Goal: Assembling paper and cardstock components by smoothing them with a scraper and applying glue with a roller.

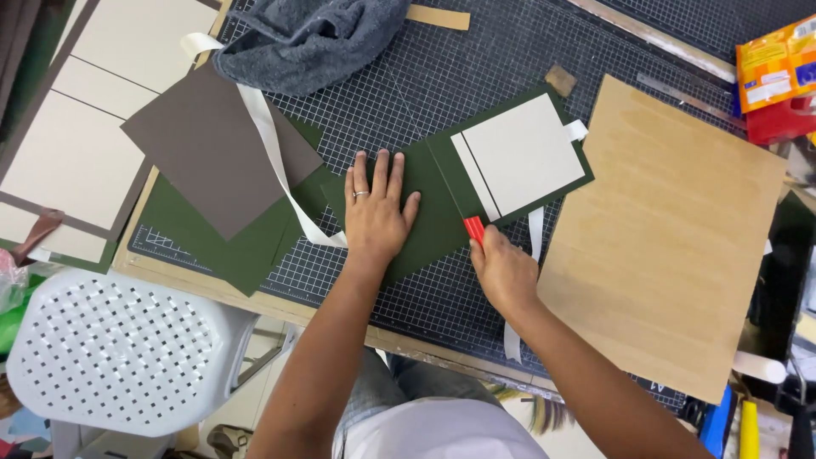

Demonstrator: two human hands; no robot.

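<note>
My left hand lies flat, fingers spread, on a dark green paper-covered cover spread on the gridded cutting mat. A ring sits on one finger. My right hand grips a small red tool and presses its tip against the green cover at the fold line. The right half of the cover carries a cream board panel with a narrow cream spine strip. A white ribbon runs under the cover, its end showing at the panel's right edge.
A brown wooden board lies to the right. Grey-brown card and green sheets lie left, with a long white ribbon. A grey towel sits at the top. A white perforated stool stands lower left. Orange packets are top right.
</note>
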